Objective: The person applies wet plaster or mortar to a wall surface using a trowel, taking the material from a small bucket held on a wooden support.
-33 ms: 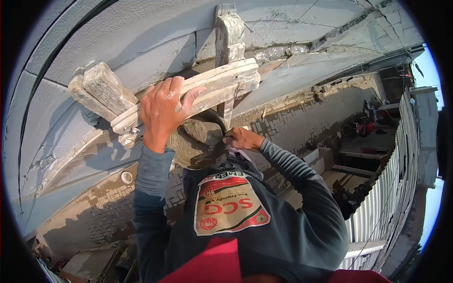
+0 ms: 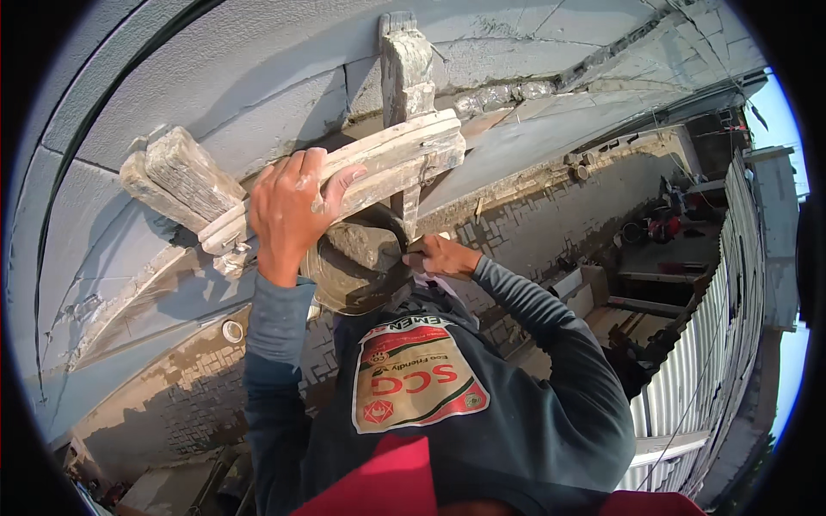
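1. Overhead, in the head view, the left hand (image 2: 292,211) is wrapped round a wooden batten (image 2: 379,163), fingers over its top edge and thumb out along its face.
2. That batten lies slantwise against the grey plastered wall (image 2: 258,77), crossing an upright timber (image 2: 404,69), with a block (image 2: 185,176) at its left end.
3. Just below, the right hand (image 2: 439,255) is closed round the rim of a mortar pan (image 2: 357,267), which hangs right under the batten, beside the left wrist.
4. Far below lies a paved yard (image 2: 533,215), with a corrugated fence (image 2: 705,344) at right.
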`<state>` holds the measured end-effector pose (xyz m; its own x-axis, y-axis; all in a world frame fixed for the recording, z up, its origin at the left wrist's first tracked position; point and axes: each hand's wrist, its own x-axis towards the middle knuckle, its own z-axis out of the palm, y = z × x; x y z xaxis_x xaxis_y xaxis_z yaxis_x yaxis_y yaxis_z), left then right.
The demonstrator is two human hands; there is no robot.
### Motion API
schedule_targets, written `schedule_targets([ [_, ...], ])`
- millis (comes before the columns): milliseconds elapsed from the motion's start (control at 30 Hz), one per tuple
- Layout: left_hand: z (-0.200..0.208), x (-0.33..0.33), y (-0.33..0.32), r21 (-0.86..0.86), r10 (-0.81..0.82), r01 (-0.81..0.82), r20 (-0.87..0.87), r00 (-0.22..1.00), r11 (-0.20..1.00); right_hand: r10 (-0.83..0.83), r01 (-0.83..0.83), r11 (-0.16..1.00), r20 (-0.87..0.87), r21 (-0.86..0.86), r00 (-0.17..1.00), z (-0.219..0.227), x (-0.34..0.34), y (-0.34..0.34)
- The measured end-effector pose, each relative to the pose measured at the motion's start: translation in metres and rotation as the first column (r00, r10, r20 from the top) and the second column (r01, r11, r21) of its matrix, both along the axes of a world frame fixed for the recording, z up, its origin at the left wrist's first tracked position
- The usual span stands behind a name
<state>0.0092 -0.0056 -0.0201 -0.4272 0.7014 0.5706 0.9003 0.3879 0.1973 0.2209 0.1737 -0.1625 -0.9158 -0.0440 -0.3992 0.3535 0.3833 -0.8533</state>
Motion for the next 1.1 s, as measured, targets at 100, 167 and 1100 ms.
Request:
schedule_targets([
  [100,0.003,0.001,0.003,0.03,-0.034,0.034,-0.014,0.999,0.999,0.015,-0.012,0.999,-0.073,0.038,0.997,0.005,0.007,0.002],
  [167,0.004,0.002,0.008,0.037,-0.055,0.056,-0.014,0.998,0.998,-0.035,0.05,0.988,0.104,-0.144,0.994,-0.016,0.012,0.004],
  [1100,0.002,0.006,0.013,-0.048,0.011,-0.009,0.034,0.999,0.999,-0.861,0.883,0.468,-0.207,0.033,0.464,0.139,0.154,0.167],
])
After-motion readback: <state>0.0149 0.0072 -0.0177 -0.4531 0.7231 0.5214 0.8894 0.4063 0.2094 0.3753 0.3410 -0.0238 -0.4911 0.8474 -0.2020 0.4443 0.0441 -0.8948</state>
